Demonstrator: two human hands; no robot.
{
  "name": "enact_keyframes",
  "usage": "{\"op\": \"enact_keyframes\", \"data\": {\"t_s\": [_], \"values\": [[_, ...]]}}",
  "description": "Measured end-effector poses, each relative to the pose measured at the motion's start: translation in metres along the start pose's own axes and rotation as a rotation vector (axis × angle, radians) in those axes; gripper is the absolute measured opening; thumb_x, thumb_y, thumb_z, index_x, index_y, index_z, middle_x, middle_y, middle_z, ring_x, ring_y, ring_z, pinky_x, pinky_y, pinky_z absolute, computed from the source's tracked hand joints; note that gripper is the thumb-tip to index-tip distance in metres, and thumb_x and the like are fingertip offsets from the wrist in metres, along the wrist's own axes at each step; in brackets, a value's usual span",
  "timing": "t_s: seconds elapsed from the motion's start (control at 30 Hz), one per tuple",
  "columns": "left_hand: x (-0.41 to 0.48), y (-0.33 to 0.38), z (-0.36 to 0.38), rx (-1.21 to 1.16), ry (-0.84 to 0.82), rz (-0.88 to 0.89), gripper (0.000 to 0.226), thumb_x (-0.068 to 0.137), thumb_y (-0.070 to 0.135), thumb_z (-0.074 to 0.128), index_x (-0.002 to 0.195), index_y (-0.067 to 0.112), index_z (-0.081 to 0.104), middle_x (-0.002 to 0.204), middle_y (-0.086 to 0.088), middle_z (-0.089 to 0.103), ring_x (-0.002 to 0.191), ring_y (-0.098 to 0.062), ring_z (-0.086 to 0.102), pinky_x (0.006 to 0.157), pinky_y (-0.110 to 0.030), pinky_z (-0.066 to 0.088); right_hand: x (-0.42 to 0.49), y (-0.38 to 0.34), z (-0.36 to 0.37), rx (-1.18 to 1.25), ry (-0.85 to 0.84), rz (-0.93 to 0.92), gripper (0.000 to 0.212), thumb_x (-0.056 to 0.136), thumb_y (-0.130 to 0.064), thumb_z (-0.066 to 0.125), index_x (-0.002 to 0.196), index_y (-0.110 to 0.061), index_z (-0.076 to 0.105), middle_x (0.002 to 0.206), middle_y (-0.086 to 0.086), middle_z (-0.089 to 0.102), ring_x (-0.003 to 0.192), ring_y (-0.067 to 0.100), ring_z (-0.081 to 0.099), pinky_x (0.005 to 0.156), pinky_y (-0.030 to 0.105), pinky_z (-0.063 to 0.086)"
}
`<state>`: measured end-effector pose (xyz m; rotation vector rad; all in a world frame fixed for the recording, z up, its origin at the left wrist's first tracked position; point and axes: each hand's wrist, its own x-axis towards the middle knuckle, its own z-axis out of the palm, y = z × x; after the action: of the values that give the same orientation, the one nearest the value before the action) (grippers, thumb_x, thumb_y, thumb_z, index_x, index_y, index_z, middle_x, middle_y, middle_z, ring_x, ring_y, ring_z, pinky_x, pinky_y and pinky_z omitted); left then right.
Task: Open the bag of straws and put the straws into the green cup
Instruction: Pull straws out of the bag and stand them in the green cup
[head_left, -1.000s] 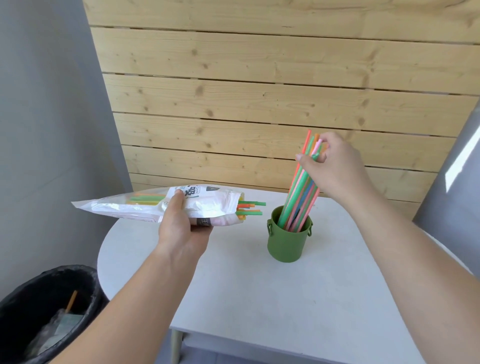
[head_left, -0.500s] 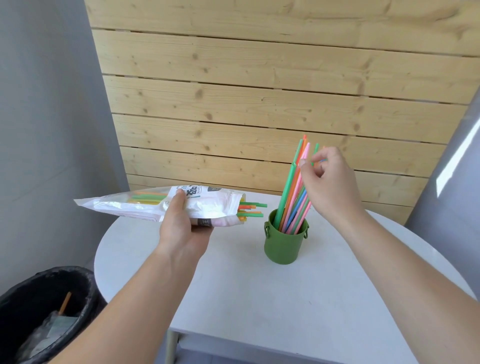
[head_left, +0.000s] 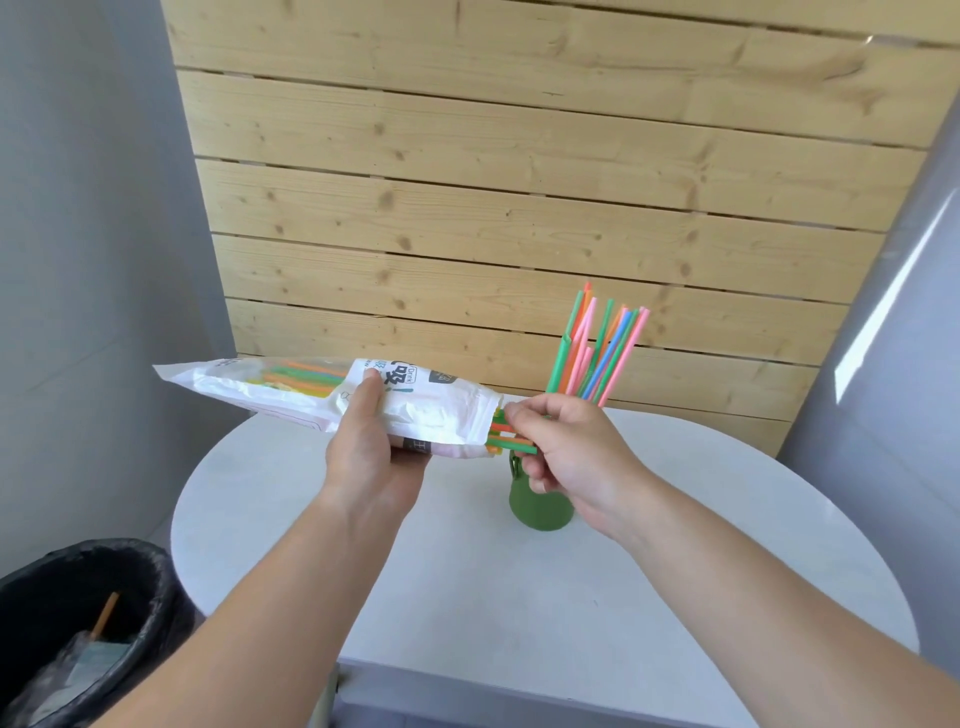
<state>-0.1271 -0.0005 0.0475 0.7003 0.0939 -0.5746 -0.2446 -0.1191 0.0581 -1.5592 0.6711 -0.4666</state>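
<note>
I'm seeing the left grip (head_left: 363, 457) holding the bag (head_left: 436, 410) up above the surface (head_left: 467, 597). The bag is lying roughly level, with the thumb pressing on its printed top face and the fingers wrapping underneath. Its mouth is pointing to the right, and green, orange and yellow ends (head_left: 511, 441) are poking out of it.

The right grip (head_left: 571, 457) is pinching those ends, thumb and fingertips clenching round them just at the mouth. More colour is showing through the clear part of the bag further left.

The cup (head_left: 540, 512) is standing on the surface right behind the right grip, which is hiding its rim and most of its upper half. I'm only getting the green base and a bit of the left side. A bunch of straws (head_left: 597, 353) is rising out of it, leaning and fanning slightly to the right in front of the plank wall (head_left: 519, 182), in green, orange, pink and blue.

Down at the lower left, a black-lined bin (head_left: 78, 597) is sitting beside the surface with some scraps inside.
</note>
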Motion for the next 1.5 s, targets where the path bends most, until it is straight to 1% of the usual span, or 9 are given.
{"op": "enact_keyframes", "data": {"t_s": [0.13, 0.23, 0.47, 0.67, 0.83, 0.9, 1.13, 1.37, 1.5], "values": [[0.001, 0.003, 0.0, -0.02, 0.003, 0.006, 0.038, 0.104, 0.027, 0.062, 0.137, 0.009, 0.058, 0.131, -0.013, 0.072, 0.117, -0.031, 0.072, 0.104, -0.054, 0.054, 0.003, -0.001, -0.003, 0.086, 0.026, 0.012, 0.009, 0.095, -0.014, 0.065, 0.09, -0.007, 0.067, 0.064, 0.005, 0.054, 0.045, 0.013, 0.044, 0.043, 0.025, 0.038], [0.003, 0.006, -0.001, -0.028, 0.008, 0.012, 0.039, 0.104, 0.028, 0.061, 0.138, 0.01, 0.058, 0.131, -0.013, 0.072, 0.116, -0.03, 0.072, 0.104, -0.054, 0.054, 0.005, -0.005, -0.009, 0.14, 0.081, 0.009, 0.012, 0.095, -0.011, 0.063, 0.084, -0.009, 0.065, 0.06, 0.002, 0.055, 0.045, 0.012, 0.045, 0.043, 0.024, 0.039], [0.003, 0.0, 0.001, -0.032, 0.003, -0.005, 0.039, 0.103, 0.028, 0.062, 0.138, 0.01, 0.057, 0.13, -0.013, 0.072, 0.116, -0.031, 0.072, 0.104, -0.055, 0.054, 0.005, -0.003, -0.004, 0.069, 0.05, 0.013, 0.029, 0.094, -0.04, 0.065, 0.089, -0.012, 0.062, 0.069, 0.007, 0.057, 0.045, 0.015, 0.048, 0.044, 0.026, 0.041], [0.003, 0.002, 0.002, -0.047, 0.018, -0.004, 0.035, 0.103, 0.027, 0.062, 0.134, 0.011, 0.06, 0.128, -0.012, 0.073, 0.114, -0.029, 0.073, 0.103, -0.053, 0.055, 0.007, -0.002, -0.005, 0.111, 0.084, 0.006, 0.013, 0.096, -0.018, 0.065, 0.093, -0.006, 0.068, 0.062, 0.003, 0.053, 0.044, 0.012, 0.045, 0.042, 0.024, 0.039], [0.003, 0.003, 0.003, -0.05, 0.013, 0.001, 0.033, 0.103, 0.027, 0.062, 0.132, 0.011, 0.061, 0.126, -0.011, 0.074, 0.113, -0.028, 0.073, 0.102, -0.053, 0.055, 0.006, -0.005, -0.008, -0.018, 0.083, 0.096, 0.039, 0.092, -0.057, 0.059, 0.094, -0.018, 0.059, 0.063, 0.003, 0.052, 0.044, 0.014, 0.041, 0.042, 0.022, 0.031], [0.002, 0.0, 0.003, -0.038, 0.003, -0.006, 0.036, 0.103, 0.027, 0.063, 0.134, 0.01, 0.061, 0.127, -0.012, 0.074, 0.114, -0.029, 0.073, 0.102, -0.052, 0.055, 0.004, -0.005, -0.005, -0.042, 0.028, 0.105, 0.044, 0.09, -0.062, 0.058, 0.091, -0.018, 0.062, 0.065, 0.004, 0.053, 0.044, 0.014, 0.041, 0.042, 0.021, 0.031], [0.003, -0.001, 0.002, -0.038, 0.012, -0.002, 0.033, 0.103, 0.026, 0.063, 0.132, 0.011, 0.06, 0.129, -0.012, 0.073, 0.115, -0.029, 0.073, 0.103, -0.054, 0.054, 0.006, -0.004, -0.003, 0.169, 0.096, 0.029, 0.017, 0.097, -0.019, 0.065, 0.083, -0.008, 0.063, 0.064, 0.006, 0.052, 0.042, 0.011, 0.039, 0.036, 0.02, 0.031], [0.004, -0.001, 0.002, -0.034, 0.012, 0.001, 0.036, 0.102, 0.026, 0.064, 0.135, 0.011, 0.06, 0.128, -0.012, 0.074, 0.114, -0.029, 0.073, 0.102, -0.054, 0.055, 0.005, -0.007, -0.003, 0.176, 0.086, 0.076, 0.025, 0.094, -0.033, 0.068, 0.087, -0.011, 0.06, 0.063, 0.004, 0.052, 0.042, 0.012, 0.04, 0.036, 0.02, 0.029], [0.004, -0.004, 0.002, -0.028, 0.005, -0.003, 0.037, 0.102, 0.026, 0.064, 0.135, 0.01, 0.06, 0.129, -0.012, 0.073, 0.115, -0.03, 0.073, 0.102, -0.055, 0.055, 0.005, -0.004, 0.0, 0.203, 0.059, 0.048, 0.014, 0.095, -0.017, 0.068, 0.091, -0.004, 0.066, 0.063, 0.004, 0.052, 0.043, 0.011, 0.038, 0.036, 0.02, 0.031]]}}
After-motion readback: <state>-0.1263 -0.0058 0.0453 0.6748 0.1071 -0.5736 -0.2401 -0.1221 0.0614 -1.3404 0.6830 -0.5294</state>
